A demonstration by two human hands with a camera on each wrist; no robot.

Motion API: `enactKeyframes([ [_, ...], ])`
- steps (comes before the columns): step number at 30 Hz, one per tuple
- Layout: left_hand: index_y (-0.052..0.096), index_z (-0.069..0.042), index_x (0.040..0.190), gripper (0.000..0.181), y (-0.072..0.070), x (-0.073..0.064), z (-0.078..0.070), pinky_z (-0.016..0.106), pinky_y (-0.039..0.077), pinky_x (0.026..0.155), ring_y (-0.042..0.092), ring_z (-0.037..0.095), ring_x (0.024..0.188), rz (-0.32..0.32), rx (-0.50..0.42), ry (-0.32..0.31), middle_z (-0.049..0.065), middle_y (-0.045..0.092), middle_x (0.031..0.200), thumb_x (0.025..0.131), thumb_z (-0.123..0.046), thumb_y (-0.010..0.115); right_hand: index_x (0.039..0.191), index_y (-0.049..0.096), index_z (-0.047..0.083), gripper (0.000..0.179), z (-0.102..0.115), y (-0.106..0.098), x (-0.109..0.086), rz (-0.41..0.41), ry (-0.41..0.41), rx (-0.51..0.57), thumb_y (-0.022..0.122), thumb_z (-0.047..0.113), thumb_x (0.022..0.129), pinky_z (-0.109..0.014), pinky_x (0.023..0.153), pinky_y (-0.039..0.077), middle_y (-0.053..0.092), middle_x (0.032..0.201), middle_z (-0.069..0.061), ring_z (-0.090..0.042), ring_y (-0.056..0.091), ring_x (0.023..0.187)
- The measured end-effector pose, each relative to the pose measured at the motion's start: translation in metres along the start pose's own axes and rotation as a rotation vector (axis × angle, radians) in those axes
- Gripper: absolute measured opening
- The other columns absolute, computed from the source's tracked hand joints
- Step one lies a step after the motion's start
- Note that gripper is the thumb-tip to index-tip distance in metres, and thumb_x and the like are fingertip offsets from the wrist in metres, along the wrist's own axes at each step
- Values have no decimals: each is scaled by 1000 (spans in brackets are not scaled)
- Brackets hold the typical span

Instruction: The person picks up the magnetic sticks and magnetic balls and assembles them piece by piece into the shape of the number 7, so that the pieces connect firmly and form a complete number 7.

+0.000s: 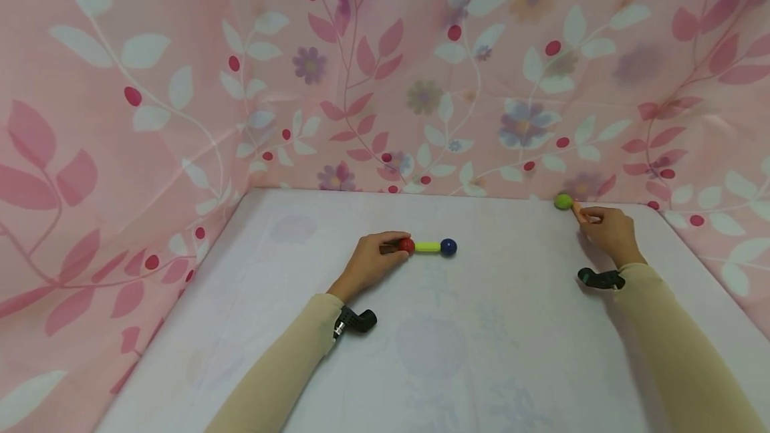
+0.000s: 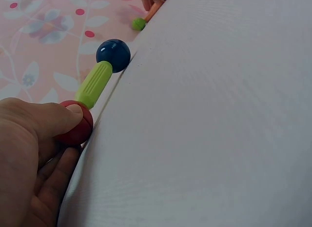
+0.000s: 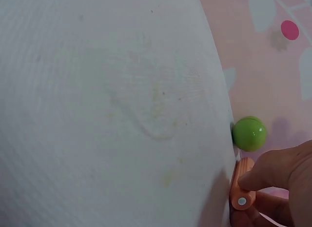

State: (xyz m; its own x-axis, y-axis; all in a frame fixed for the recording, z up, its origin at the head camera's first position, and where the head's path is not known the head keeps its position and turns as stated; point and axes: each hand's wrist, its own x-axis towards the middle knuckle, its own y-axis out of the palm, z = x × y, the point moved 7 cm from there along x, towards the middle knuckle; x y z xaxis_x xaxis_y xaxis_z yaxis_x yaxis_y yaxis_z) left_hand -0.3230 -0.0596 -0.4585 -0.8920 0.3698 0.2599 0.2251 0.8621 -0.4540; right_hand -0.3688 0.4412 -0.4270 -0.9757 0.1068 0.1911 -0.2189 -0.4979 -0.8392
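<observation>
Thumb and fingers of my left hand pinch a red ball at one end of a yellow-green rod. A dark blue ball sits at the rod's other end, so the three form a dumbbell shape. In the left wrist view my thumb lies on the red ball. At the far right, my right hand pinches an orange rod with a round silvery spot on its near end. A green ball lies by its far end; whether they touch, I cannot tell.
A white cloth with faint prints covers the table. Pink floral fabric hangs along its back and sides, close behind the green ball. Each wrist carries a small black camera.
</observation>
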Motion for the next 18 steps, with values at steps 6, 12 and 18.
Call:
enactKeyframes([
  [6,71,-11,135,40,-1,0,-1,31,54,96,70,16,107,-1,-13,5,6,70,128,95,-9,78,127,65,-11,43,4,1,-5,-21,28,15,64,18,95,-47,80,42,66,113,-35,-50,57,103],
  [12,71,-11,134,40,-1,0,0,28,54,96,69,13,107,-2,-12,-9,4,70,127,96,-10,78,126,65,-6,44,6,3,-8,-30,66,69,59,28,99,-44,79,43,64,118,-34,-47,54,105],
  [18,71,-11,135,40,0,0,-1,30,54,96,70,15,107,-1,-18,-3,5,70,127,95,-9,78,145,48,-7,55,7,9,-2,92,-9,61,57,22,99,-60,88,46,54,127,-40,-52,52,112],
])
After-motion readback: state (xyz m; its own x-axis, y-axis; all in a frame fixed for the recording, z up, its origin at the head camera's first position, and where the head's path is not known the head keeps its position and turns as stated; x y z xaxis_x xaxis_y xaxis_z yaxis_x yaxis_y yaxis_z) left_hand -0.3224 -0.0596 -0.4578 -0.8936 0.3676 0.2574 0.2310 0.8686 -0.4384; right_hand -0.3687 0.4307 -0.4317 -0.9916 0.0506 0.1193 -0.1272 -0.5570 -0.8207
